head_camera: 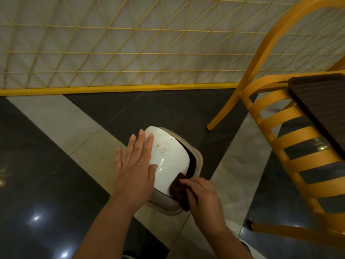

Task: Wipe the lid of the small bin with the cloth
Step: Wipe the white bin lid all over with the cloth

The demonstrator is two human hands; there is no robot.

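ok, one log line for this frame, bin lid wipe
step: wiping lid | left hand: flat, steadying white lid | right hand: pinching dark cloth at lid's near edge | brown specks at lid's far end

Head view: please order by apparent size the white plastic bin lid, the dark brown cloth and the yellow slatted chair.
1. Yellow slatted chair, though it is cut off by the frame.
2. White plastic bin lid.
3. Dark brown cloth, partly hidden by the right hand.

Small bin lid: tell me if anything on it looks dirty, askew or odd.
The white plastic swing lid carries brownish specks near its far end, beside the left hand's fingertips. It sits tilted, showing a dark gap on its right side. The dark brown cloth in the right hand is at the near edge.
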